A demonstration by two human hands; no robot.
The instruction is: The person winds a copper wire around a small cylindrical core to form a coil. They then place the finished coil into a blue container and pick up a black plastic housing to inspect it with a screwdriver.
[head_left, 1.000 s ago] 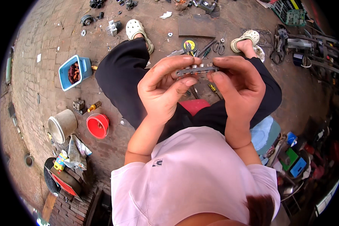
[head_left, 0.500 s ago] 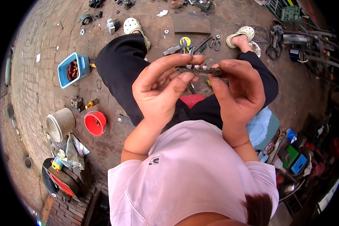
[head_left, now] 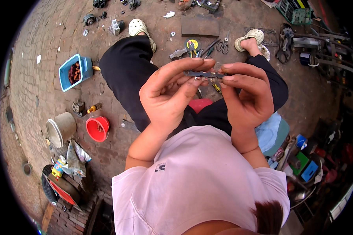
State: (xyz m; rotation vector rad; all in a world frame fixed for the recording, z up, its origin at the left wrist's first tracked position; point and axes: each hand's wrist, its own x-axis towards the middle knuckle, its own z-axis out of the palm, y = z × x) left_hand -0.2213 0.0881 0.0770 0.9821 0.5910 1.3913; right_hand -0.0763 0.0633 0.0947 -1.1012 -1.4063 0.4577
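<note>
Between my two hands, above my lap, is a narrow dark strip with several small shiny metal tabs along its near edge. My left hand pinches its left end between thumb and fingers. At the other end, the fingertips and thumb of my right hand close on it. The strip lies level, and its very ends are hidden behind my fingers. On the ground beyond it are scissors, a yellow round disc and several hand tools.
To the left stand a blue basin holding brownish parts, a red bucket and a whitish bucket. A flat dark plate lies ahead between my feet. Metal scrap and a green crate occupy the right side.
The strip has turned about its length: its metal tabs now face toward me instead of away. My right fingers have shifted over its end, while both hands stay in nearly the same place.
</note>
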